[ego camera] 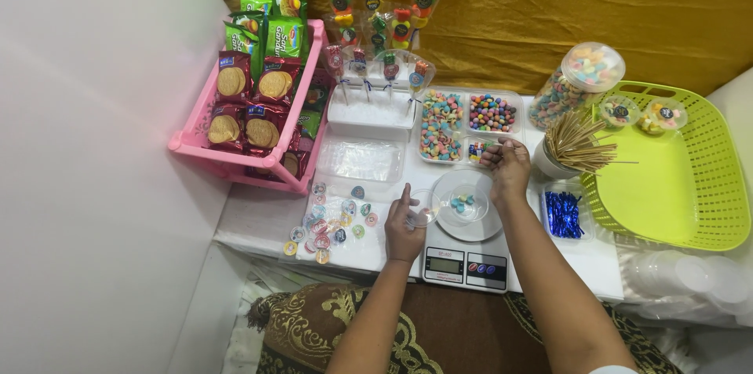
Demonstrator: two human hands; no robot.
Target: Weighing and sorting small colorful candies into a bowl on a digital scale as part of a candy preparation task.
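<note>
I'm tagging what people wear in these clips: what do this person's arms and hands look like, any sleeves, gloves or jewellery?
Both forearms are bare up to the picture's lower edge. The left hand and right hand wear no gloves, and no rings, watch or bracelets show. A sliver of white cloth by the right upper arm at the bottom edge may be a sleeve.

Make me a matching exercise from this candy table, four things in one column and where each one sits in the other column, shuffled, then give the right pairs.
Things:
1. pink basket
2. green basket
3. blue twist ties
4. kitchen scale

Places:
A. far right of the table
B. front edge, between the two hands
C. far left, full of biscuit packs
D. small clear tray beside the right forearm

Pairs: 1-C, 2-A, 3-D, 4-B
</note>
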